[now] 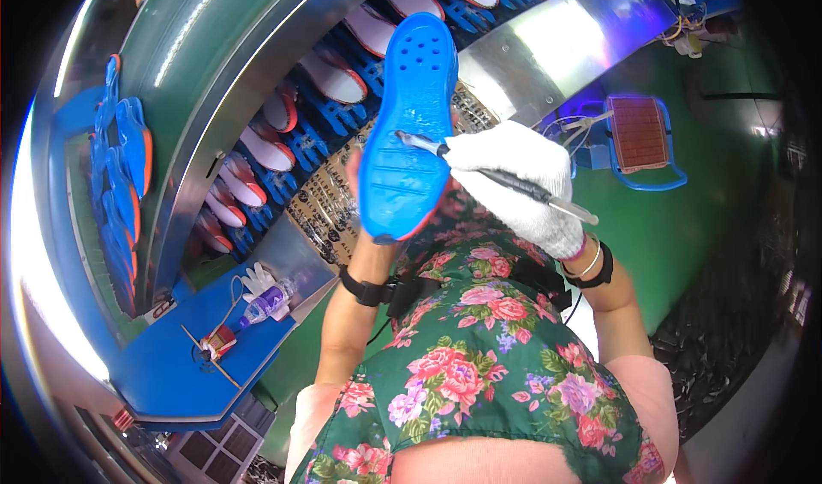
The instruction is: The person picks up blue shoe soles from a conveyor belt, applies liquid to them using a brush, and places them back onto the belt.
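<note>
A bright blue shoe sole [407, 176], with several small holes near its far end and a wet-looking sheen on its face, is held up in front of me. My left hand [354, 169] grips it from underneath; only bits of the fingers show past the edge, the rest is hidden by the sole. In a white knit glove, my right hand [514, 176] pinches a brush [561, 203] with a thin handle. The brush's dark tip touches the sole's surface around its middle, just above the ridged lines.
A rack [308, 124] beyond holds several white-lined shoes and blue pieces. More blue soles with orange edges [137, 150] stand at the left. A blue table [171, 373] carries a purple-labelled bottle [267, 302] and a glove [257, 280]. A brown-seated stool [640, 133] stands at right.
</note>
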`<state>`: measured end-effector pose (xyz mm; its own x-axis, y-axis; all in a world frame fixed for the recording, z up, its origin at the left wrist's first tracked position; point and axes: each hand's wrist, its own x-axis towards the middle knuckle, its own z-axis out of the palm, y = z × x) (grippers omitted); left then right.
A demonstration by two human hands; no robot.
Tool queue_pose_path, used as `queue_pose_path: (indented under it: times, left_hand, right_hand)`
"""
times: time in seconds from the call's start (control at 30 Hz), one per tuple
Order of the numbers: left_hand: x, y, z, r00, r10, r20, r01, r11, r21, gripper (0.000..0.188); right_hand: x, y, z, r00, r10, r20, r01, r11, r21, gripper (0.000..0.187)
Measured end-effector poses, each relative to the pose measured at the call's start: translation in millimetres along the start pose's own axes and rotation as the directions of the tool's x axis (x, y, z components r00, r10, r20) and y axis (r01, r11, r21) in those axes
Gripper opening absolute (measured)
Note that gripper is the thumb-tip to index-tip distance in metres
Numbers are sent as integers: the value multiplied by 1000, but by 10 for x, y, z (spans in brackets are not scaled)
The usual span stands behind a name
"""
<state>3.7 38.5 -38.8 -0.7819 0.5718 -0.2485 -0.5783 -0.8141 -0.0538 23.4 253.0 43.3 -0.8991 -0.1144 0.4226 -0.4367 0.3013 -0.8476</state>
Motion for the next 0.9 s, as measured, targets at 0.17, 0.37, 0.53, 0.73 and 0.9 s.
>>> queue_pose_path:
  times: [0.17, 0.37, 0.53, 0.73, 0.9]
  left_hand:
    - [139, -177, -71, 989, 45, 139, -86, 949, 302, 122]
    - [35, -220, -105, 990, 112, -81, -74, 924, 375, 108]
    - [-46, -203, -520, 998, 19, 58, -12, 993, -115, 97]
    - [-140, -226, -308, 981, 64, -183, 41, 853, 521, 93]
    - [-85, -159, -507, 993, 28, 117, -29, 999, 12, 87]
  right_hand:
    - [61, 6, -46, 988, -153, 1, 152, 983, -105, 21]
    - [230, -48, -102, 950, -309, 42, 311, 934, -176, 32]
    - [463, 2, -13, 930, -367, -11, 357, 910, -209, 34]
    - [317, 61, 186, 925, -380, -23, 372, 915, -160, 29]
    - [268, 66, 145, 980, -194, -38, 198, 970, 143, 28]
